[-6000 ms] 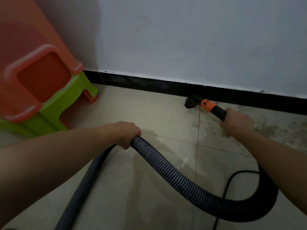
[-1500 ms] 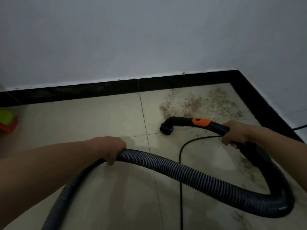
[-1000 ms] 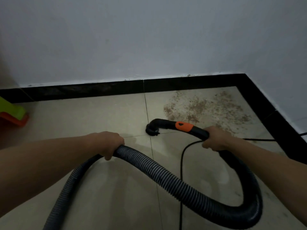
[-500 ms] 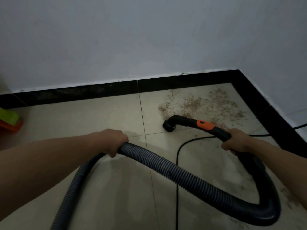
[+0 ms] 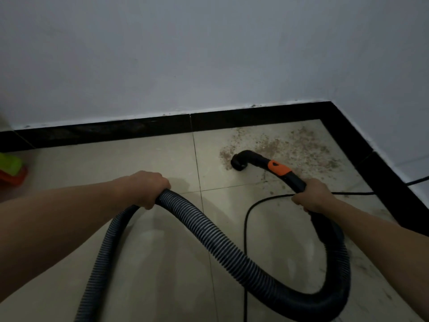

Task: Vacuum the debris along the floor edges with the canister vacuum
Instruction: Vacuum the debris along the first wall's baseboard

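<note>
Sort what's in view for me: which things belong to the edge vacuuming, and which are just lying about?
Part of the job:
nozzle wand, gripped by the right hand
ribbed hose, held by the left hand
power cord
debris patch near the corner baseboard

Just lying about:
green and orange plastic item, cut off at the left edge
</note>
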A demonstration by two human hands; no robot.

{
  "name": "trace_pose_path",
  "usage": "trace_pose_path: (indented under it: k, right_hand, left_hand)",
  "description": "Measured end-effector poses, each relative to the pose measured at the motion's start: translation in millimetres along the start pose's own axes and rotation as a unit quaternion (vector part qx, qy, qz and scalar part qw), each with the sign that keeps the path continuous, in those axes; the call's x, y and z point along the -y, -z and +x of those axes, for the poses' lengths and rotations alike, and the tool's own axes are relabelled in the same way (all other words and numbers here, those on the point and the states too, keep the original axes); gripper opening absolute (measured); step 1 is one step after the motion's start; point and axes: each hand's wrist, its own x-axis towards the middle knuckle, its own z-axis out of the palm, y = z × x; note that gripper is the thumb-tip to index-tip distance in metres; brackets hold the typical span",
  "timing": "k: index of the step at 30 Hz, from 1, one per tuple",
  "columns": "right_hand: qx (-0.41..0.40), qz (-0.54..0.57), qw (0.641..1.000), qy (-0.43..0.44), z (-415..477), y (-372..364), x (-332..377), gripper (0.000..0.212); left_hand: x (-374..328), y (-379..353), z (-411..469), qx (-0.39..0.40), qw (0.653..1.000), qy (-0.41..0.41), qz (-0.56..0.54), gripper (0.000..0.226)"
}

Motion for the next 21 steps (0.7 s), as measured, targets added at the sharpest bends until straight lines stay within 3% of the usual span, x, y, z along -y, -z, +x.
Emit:
trace_pose_path:
  k: [6, 10, 15, 21]
  right_hand:
    - [-0.026, -0.016, 0.999, 0.02, 6.0, -12.4, 26.5, 0.03]
    - [0.01, -0.022, 0.999, 0.033, 7.4, -22.9, 39.5, 0.025]
    - [-0.046, -0.007, 0.999, 0.002, 15.9, -20.0, 42.6, 0.026]
    - [-0.024, 0.008, 0.999, 0.025, 26.0, -24.7, 64.9, 0.025]
  left_hand:
    - [13.6, -3.5, -10.2, 0.013, 1.0, 0.027, -0.004, 0.035]
    - [22.2, -6.8, -15.0, 0.006, 0.999, 0.042, -0.015, 0.033]
    - [30.0, -6.8, -17.4, 0.005, 0.997, 0.066, -0.025, 0.031]
    - [41.5, -8.6, -21.2, 0.004, 0.996, 0.082, -0.039, 0.031]
